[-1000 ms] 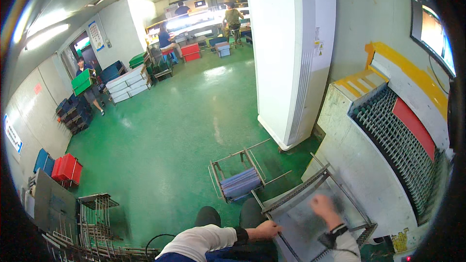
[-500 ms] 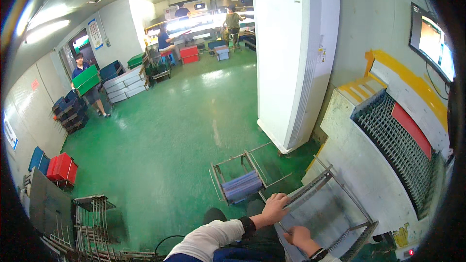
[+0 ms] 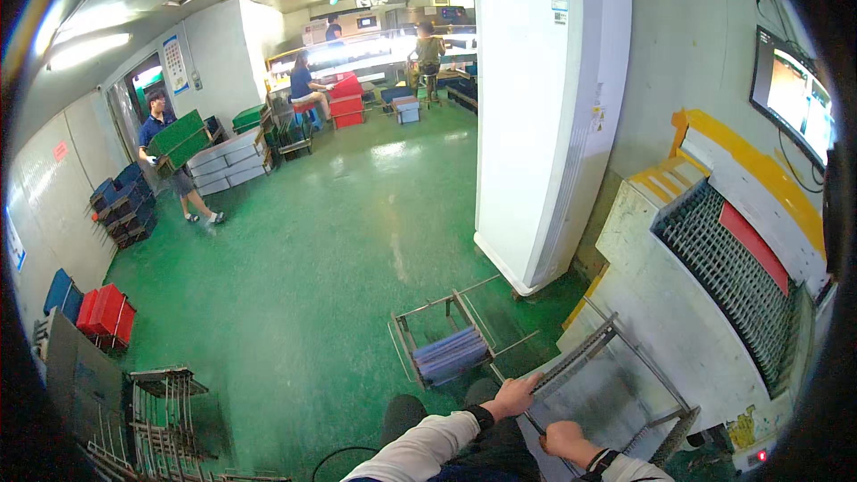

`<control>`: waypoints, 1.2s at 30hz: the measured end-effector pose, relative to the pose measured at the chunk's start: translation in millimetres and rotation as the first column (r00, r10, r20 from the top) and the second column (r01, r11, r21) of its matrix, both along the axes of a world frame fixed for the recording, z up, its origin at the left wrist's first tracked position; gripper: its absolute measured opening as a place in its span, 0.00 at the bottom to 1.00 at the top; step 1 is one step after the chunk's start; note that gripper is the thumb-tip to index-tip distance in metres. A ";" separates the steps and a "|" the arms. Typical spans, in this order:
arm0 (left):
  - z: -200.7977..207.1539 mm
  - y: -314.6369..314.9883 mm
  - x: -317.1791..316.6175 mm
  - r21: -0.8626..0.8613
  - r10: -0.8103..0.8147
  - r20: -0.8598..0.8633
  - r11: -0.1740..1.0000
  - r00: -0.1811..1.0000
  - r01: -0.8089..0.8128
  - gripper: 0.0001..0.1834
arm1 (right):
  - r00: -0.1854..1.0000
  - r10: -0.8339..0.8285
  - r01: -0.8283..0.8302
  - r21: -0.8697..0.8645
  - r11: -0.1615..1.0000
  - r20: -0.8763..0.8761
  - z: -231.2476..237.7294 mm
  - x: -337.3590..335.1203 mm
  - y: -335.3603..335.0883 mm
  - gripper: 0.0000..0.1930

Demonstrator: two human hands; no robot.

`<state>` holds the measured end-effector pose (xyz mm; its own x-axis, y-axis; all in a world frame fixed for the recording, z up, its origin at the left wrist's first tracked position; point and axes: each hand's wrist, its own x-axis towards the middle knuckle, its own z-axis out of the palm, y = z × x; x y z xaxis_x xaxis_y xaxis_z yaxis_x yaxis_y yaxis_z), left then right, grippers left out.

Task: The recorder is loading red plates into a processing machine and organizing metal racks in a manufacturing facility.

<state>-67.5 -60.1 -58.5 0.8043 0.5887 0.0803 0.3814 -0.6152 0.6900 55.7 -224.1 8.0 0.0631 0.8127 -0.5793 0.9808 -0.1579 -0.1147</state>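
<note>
A metal rack (image 3: pixel 656 367) with toothed side rails leans in front of me at the lower right, beside the machine. My left hand (image 3: pixel 513 396) is closed round its near left end, next to the upper toothed rail. Just below and to the right, my right hand (image 3: pixel 569 441) is closed in a fist round the frame's near bar. Flat grey sheet metal (image 3: pixel 594 400) shows between the rails; whether it belongs to the rack I cannot tell. Past my knees, a second wire rack (image 3: pixel 403 336) stands on the floor with several bluish-purple sheets (image 3: pixel 451 356) in it.
A machine with a roller bed (image 3: pixel 736 263) stands at the right, below a wall screen (image 3: pixel 790 94). Ahead is a tall white air conditioner (image 3: pixel 527 125). Empty metal racks (image 3: pixel 165 411) and red bins (image 3: pixel 107 312) are at the left. A person (image 3: pixel 161 138) carries a green bin (image 3: pixel 181 140).
My right hand has closed round the frame's bar; my left hand keeps its place on the rack. The person at the left has stepped forward with the green bin.
</note>
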 end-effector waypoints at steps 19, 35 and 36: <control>7.9 3.5 -7.8 -0.023 -0.066 0.024 0.997 0.997 0.067 0.35 | 0.928 0.373 -0.369 -0.183 0.911 -0.012 28.1 5.6 35.0 0.18; 13.5 4.3 -5.6 -0.001 -0.077 -0.010 0.997 0.997 0.077 0.34 | 0.937 -0.258 0.317 0.266 0.910 -0.235 3.7 -2.2 -16.1 0.12; 15.7 4.2 -5.0 -0.011 -0.073 -0.010 0.997 0.997 0.073 0.34 | 0.942 -0.219 0.291 0.295 0.910 -0.253 3.8 -1.6 -17.2 0.11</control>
